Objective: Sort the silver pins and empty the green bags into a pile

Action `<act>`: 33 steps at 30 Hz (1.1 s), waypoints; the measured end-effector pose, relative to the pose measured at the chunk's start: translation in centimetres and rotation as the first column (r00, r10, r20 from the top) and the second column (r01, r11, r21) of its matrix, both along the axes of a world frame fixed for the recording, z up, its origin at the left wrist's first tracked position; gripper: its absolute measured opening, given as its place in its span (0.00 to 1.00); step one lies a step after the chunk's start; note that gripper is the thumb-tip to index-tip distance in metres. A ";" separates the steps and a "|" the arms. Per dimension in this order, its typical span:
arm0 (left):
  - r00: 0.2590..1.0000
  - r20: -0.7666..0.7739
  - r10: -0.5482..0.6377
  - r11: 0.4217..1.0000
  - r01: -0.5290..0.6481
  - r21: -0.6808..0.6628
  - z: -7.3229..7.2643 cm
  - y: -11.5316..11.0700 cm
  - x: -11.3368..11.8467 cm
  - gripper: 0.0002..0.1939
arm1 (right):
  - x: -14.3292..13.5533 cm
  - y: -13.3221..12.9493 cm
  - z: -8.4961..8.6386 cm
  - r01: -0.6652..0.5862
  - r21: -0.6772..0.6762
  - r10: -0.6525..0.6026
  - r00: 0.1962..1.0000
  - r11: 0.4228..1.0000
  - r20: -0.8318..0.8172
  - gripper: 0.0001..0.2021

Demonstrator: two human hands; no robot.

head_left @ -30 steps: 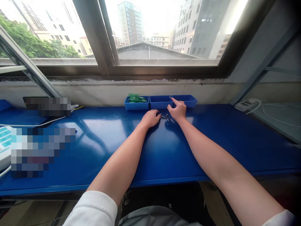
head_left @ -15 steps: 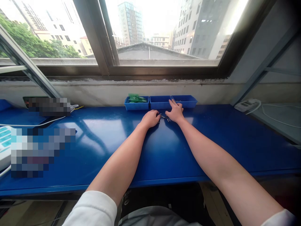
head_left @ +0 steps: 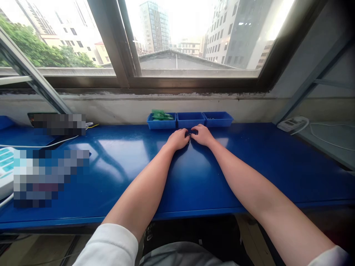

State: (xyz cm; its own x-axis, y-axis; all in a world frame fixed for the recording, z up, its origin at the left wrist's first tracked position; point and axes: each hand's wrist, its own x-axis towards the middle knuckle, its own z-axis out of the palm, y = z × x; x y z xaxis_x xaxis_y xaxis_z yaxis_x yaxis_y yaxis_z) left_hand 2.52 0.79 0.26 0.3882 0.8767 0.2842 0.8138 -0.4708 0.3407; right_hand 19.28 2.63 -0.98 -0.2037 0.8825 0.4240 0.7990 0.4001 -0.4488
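My left hand point(head_left: 177, 140) rests on the blue table with its fingers curled inward, closed around something mostly hidden. Facing it, my right hand point(head_left: 203, 135) has its fingers bent and its thumb close to the left fingertips. Between the fingertips show small, thin dark pieces point(head_left: 189, 134) with a metallic glint; their kind is too small to tell. Just behind the hands stand three blue bins: the left bin point(head_left: 162, 125) holds green plastic packets point(head_left: 161, 116), then comes a middle bin point(head_left: 190, 119), and the right bin point(head_left: 218, 121) has tiny bits in it.
The blue table point(head_left: 133, 195) runs along a wall under a window. To the left lie a white power strip point(head_left: 6, 170), a cable and blurred-out items. A white device with a cord point(head_left: 293, 123) sits at the right. Metal shelf posts point(head_left: 41, 81) rise on both sides.
My right hand has come back from the edge of the right bin, moving left to the small pieces, and its spread fingers have curled. My left hand stays almost in place.
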 end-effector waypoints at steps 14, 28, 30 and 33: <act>1.000 -0.021 0.008 1.000 -0.008 0.001 0.2 -0.2 0.0 0.14 | 0.0 -0.2 0.3 -0.062 -0.035 0.063 0.998 0.997 0.030 0.09; 0.999 0.017 0.031 0.999 -0.032 0.012 -0.1 -0.1 0.0 0.19 | 0.1 -0.4 0.6 -0.099 -0.044 0.101 0.993 0.994 0.058 0.10; 0.999 0.042 0.003 1.000 -0.004 0.019 -0.2 0.0 -0.1 0.19 | 0.1 -0.4 0.6 -0.106 -0.049 0.109 0.992 0.993 0.064 0.10; 0.996 0.083 -0.046 0.998 0.043 0.034 -0.3 0.1 -0.1 0.18 | 0.2 -0.2 0.4 -0.113 -0.048 0.117 0.990 0.992 0.080 0.10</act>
